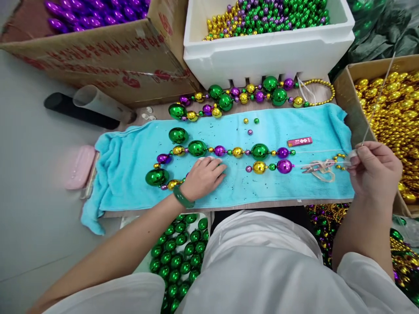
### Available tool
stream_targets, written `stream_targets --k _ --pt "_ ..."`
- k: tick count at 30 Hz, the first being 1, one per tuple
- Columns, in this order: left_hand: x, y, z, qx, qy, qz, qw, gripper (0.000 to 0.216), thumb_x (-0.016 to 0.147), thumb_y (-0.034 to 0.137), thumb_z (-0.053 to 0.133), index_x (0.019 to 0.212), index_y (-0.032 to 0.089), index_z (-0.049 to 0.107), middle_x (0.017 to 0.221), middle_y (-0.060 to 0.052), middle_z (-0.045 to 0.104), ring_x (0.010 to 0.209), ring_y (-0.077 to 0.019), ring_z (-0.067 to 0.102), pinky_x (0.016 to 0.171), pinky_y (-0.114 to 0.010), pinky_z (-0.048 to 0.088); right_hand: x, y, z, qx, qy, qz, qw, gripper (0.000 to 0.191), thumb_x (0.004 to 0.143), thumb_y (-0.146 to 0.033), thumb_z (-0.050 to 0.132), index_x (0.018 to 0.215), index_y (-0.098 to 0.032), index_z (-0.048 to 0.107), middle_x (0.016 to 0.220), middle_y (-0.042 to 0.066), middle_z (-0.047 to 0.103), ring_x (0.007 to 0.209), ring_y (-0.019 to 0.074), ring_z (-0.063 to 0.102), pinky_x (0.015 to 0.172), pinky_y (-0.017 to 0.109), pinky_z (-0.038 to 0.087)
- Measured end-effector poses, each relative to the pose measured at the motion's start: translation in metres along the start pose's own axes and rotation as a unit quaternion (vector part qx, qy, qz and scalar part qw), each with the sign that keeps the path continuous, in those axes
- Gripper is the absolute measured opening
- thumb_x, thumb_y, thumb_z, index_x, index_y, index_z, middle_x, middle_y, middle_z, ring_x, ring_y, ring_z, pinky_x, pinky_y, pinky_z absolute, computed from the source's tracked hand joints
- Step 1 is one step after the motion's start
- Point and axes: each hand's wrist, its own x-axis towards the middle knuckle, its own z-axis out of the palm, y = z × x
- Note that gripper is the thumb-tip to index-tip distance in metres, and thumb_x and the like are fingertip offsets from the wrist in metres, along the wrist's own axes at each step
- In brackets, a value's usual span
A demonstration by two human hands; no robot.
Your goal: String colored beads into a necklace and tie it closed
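My left hand (pixel 205 178), with a green bangle at the wrist, curls over the lower row of a bead strand (pixel 197 148) and hides the beads beneath it. At the right, my right hand (pixel 373 168) is closed in a pinch on thin string, which runs to the strand's ends; a thin straight line rises above the fingers. On the lower row, to the right of my left hand, are a gold bead (pixel 259 167) and a purple bead (pixel 284 166). A loose green bead (pixel 178 135) lies above the strand's left bend.
Beneath the strand is a blue towel (pixel 131 157) bearing a red lighter (pixel 300 141), small scissors (pixel 316 167) and several small beads. Behind it lie a beaded necklace (pixel 225 102) and a foam box (pixel 268 56). Cardboard boxes (pixel 98 69) of beads flank it.
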Motion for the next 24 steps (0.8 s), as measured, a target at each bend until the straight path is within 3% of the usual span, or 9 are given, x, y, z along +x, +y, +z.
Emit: stream_targets --k 4,7,12,14,18,20,22,23,24 --pt "-0.002 -0.018 -0.012 -0.049 -0.013 0.03 0.998 0.046 0.088 0.043 0.047 0.127 0.019 0.055 0.12 -0.014 0.06 0.113 -0.0313 0.048 0.096 -0.048 0.036 -0.005 0.008 0.002 -0.004 -0.024 0.033 0.999 0.01 0.071 -0.025 0.073 0.077 -0.021 0.066 0.05 -0.002 0.051 0.04 0.0089 0.043 0.034 0.022 0.027" --pt "0.018 -0.027 -0.023 -0.1 0.012 0.049 0.994 0.047 0.086 0.048 0.05 0.124 0.019 0.058 0.114 -0.013 0.061 0.109 -0.029 0.051 0.095 -0.045 0.039 -0.015 0.017 0.017 -0.014 -0.084 0.084 0.993 0.015 0.072 -0.028 0.073 0.081 -0.019 0.064 0.051 -0.003 0.052 0.042 0.0078 0.044 0.036 0.019 0.03" --pt "0.11 -0.032 -0.022 -0.181 0.144 -0.063 0.971 0.035 0.092 0.029 0.041 0.117 0.016 0.062 0.11 -0.013 0.059 0.106 -0.023 0.052 0.096 -0.039 0.041 -0.027 0.024 0.052 0.011 -0.139 0.096 0.986 0.017 0.075 -0.031 0.071 0.083 -0.018 0.063 0.055 -0.003 0.053 0.045 0.0073 0.044 0.037 0.019 0.03" --pt "0.15 -0.032 -0.014 -0.248 0.133 -0.103 0.954 0.033 0.088 0.022 0.046 0.115 0.014 0.065 0.11 -0.012 0.059 0.104 -0.0222 0.054 0.096 -0.038 0.041 -0.029 0.025 0.063 0.003 -0.153 0.092 0.984 0.017 0.077 -0.03 0.07 0.087 -0.018 0.065 0.056 -0.003 0.053 0.045 0.0071 0.043 0.038 0.019 0.03" --pt "0.198 -0.03 -0.004 -0.41 0.107 -0.185 0.887 0.015 0.071 0.008 0.062 0.082 0.012 0.072 0.094 -0.011 0.063 0.101 -0.0244 0.057 0.101 -0.039 0.038 -0.037 0.03 0.07 -0.038 -0.154 0.074 0.985 0.016 0.079 -0.031 0.067 0.089 -0.018 0.068 0.054 -0.003 0.052 0.046 0.0075 0.042 0.04 0.02 0.03" --pt "0.202 -0.027 -0.007 -0.443 0.118 -0.205 0.865 0.012 0.068 0.005 0.063 0.075 0.011 0.071 0.087 -0.01 0.064 0.096 -0.0234 0.059 0.098 -0.039 0.041 -0.042 0.035 0.068 -0.057 -0.15 0.065 0.985 0.016 0.079 -0.031 0.067 0.088 -0.018 0.068 0.054 -0.003 0.051 0.048 0.0085 0.043 0.042 0.021 0.032" --pt "0.196 -0.023 -0.016 -0.468 0.124 -0.212 0.849 0.011 0.075 0.01 0.06 0.081 0.01 0.07 0.083 -0.01 0.065 0.085 -0.0195 0.062 0.089 -0.037 0.047 -0.048 0.04 0.067 -0.077 -0.154 0.062 0.983 0.015 0.079 -0.032 0.066 0.086 -0.019 0.069 0.054 -0.003 0.05 0.049 0.0094 0.043 0.044 0.022 0.033" --pt "0.191 -0.02 -0.022 -0.513 0.123 -0.217 0.821 0.012 0.079 0.013 0.059 0.085 0.009 0.069 0.081 -0.01 0.066 0.08 -0.0171 0.063 0.084 -0.035 0.05 -0.051 0.042 0.068 -0.089 -0.157 0.06 0.982 0.015 0.079 -0.032 0.066 0.085 -0.019 0.069 0.054 -0.003 0.049 0.049 0.0096 0.043 0.045 0.023 0.033" --pt "0.184 -0.016 -0.029 -0.582 0.119 -0.222 0.773 0.014 0.082 0.016 0.057 0.087 0.009 0.068 0.079 -0.009 0.066 0.075 -0.0148 0.063 0.079 -0.033 0.052 -0.053 0.044 0.068 -0.101 -0.16 0.056 0.98 0.015 0.079 -0.032 0.065 0.084 -0.018 0.07 0.054 -0.003 0.049 0.05 0.0097 0.043 0.046 0.023 0.033"
